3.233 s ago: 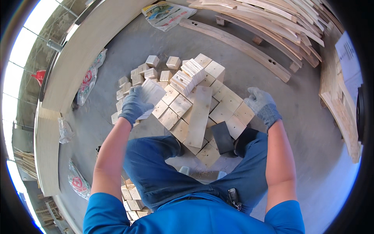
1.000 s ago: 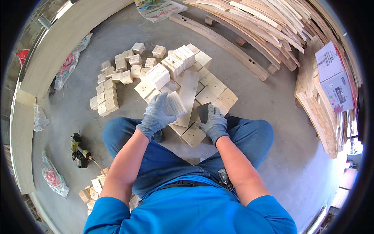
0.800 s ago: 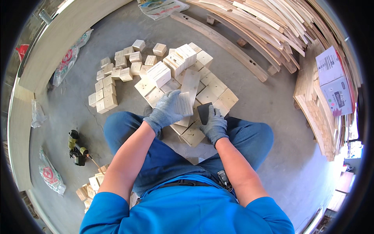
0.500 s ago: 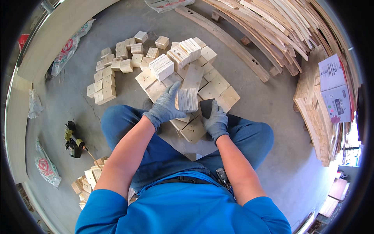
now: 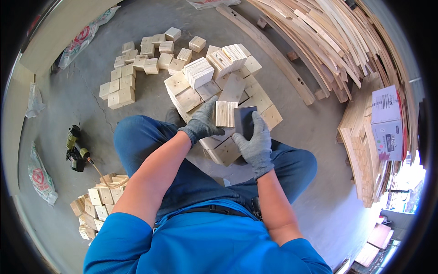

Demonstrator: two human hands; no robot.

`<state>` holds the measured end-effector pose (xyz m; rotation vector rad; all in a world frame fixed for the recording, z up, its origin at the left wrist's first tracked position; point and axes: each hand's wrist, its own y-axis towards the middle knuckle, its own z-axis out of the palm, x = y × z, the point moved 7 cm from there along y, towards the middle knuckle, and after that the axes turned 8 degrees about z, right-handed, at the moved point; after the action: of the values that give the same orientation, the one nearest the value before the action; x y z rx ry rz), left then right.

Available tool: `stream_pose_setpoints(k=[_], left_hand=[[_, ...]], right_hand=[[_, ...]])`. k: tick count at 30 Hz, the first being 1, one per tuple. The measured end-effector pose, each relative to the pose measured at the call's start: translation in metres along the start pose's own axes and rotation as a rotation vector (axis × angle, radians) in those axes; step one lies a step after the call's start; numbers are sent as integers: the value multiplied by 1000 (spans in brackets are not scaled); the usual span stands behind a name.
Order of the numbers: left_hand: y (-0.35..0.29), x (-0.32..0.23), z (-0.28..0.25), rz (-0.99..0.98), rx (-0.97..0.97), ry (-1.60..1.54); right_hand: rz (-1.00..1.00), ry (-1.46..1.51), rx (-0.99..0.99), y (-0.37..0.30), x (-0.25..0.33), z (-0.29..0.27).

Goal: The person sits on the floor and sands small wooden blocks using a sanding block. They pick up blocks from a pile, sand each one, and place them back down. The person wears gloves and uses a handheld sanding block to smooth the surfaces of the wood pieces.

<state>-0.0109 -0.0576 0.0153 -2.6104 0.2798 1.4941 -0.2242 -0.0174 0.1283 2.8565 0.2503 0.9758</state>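
My left hand, in a grey glove, grips a small plywood block from its left side, thumb at the near edge. Its striped layers face up. My right hand, gloved too, is closed around a dark rectangular pad, held upright against or close beside the block's right side; which, I cannot tell. Beneath lies a low platform of pale wooden blocks with nail-like dots on top. Two more layered blocks, a left one and a right one, stand at its far side.
Loose wooden blocks are scattered at the far left. A nail gun with a hose lies left of my knee, near a pile of blocks. Long boards and a carton on stacked wood line the right.
My right hand has lifted and turned the dark pad, bringing it up beside the plywood block. My left hand keeps its grip. The whole view has shifted slightly.
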Motion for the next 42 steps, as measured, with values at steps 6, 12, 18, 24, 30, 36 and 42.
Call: stream_pose_setpoints(k=[6,12,18,24,30,36,42], left_hand=[[1,-5,-1,65,-20,-165],[4,5,2,113,-38,41],[3,5,4,158,-63,25],[7,13,8,207,-110,-74],[4,6,8,197,-59,-2],[5,33,23,91,-53,-118],[7,5,15,144,-57,-47]], right_hand=[[-16,-248,104,-8,22,32],[-49,-368,151,6,32,49],[-1,-389,86,81,29,62],[-89,-407,88,93,32,70],[-156,-360,202,-5,40,43],[-156,-390,189,-18,43,40],[-93,-373,110,57,41,57]])
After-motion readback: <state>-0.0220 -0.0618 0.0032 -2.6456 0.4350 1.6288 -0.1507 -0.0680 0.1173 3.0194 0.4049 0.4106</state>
